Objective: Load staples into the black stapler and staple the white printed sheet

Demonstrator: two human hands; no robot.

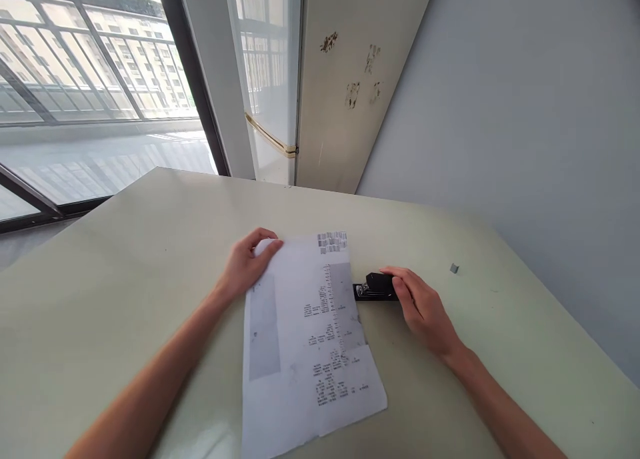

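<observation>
Printed paper sheets [300, 339] lie in front of me, white with grey bands and small dark text. My left hand [250, 255] is closed on their upper left corner, thumb on top and fingers beneath. To the right, my right hand [417, 305] is wrapped round the back part of a black stapler [377, 285]. The stapler rests on the table with its front end pointing left, right at the sheets' right edge. Whether the edge is inside its jaws I cannot tell.
The pale table [175, 225] carries a small grey piece [454, 268] right of the stapler. Behind its far edge stands a fridge [340, 99] with peeled marks. A plain wall [525, 112] borders the right; a glass window [100, 79] with railings lies at left.
</observation>
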